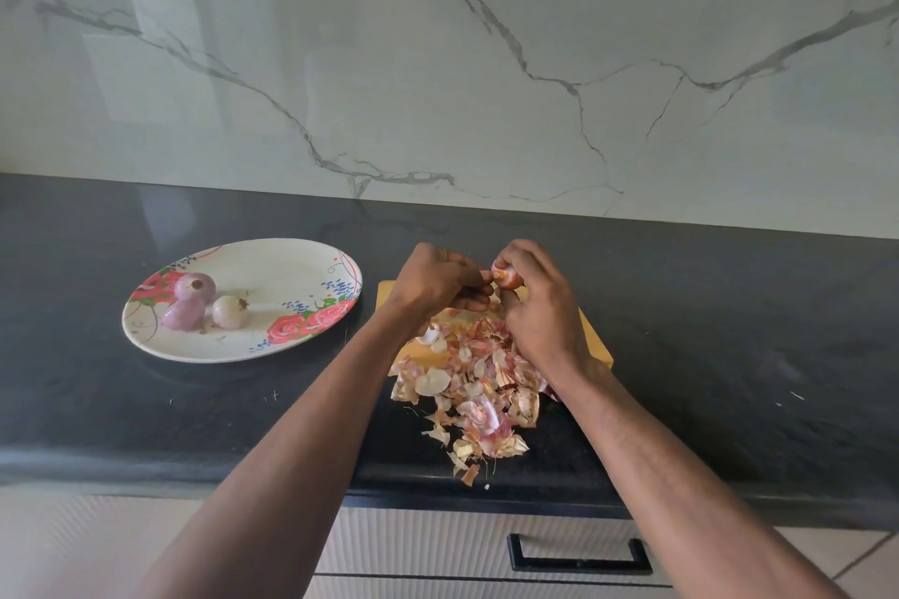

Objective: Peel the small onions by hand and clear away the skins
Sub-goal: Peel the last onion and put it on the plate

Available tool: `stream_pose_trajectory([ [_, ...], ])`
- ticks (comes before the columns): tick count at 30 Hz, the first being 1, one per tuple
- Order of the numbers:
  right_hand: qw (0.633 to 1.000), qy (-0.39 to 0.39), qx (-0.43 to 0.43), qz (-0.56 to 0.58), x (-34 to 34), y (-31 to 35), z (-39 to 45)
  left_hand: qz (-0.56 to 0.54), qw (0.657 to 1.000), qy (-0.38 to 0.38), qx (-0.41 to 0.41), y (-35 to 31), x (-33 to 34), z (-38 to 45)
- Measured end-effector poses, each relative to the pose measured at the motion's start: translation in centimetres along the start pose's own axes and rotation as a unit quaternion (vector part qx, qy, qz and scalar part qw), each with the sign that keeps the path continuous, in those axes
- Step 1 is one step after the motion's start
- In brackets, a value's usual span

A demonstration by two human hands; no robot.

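Two hands peeling: right hand (535, 302) gripping onion (506, 278), left hand (435, 285) pinching skin.

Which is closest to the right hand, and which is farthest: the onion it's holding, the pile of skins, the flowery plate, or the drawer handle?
From the right hand:
1. Onion, gripped in its fingers.
2. Pile of skins, just below it, on the yellow board and the counter.
3 and 4. The flowery plate, off to the left, and the drawer handle, low at the front, are too close to call.
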State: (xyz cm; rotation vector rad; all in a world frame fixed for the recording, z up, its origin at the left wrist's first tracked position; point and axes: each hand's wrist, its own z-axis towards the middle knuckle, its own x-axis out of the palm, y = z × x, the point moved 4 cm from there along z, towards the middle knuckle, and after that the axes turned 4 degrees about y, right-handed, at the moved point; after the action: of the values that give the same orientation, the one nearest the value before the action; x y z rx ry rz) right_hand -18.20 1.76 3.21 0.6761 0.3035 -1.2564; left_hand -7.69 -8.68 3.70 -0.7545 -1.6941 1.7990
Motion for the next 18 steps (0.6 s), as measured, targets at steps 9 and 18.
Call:
stream_pose_trajectory([
  [9, 1.0, -0.017, 0.006, 0.015, -0.32, 0.09, 0.0, 0.038, 0.998, -0.012, 0.049, -0.26, 0.19, -0.16],
  [18, 0.999, -0.016, 0.017, 0.022, 0.07, -0.33, -0.12, 0.03, 0.997, -0.04, 0.062, -0.24, 0.33, -0.1],
])
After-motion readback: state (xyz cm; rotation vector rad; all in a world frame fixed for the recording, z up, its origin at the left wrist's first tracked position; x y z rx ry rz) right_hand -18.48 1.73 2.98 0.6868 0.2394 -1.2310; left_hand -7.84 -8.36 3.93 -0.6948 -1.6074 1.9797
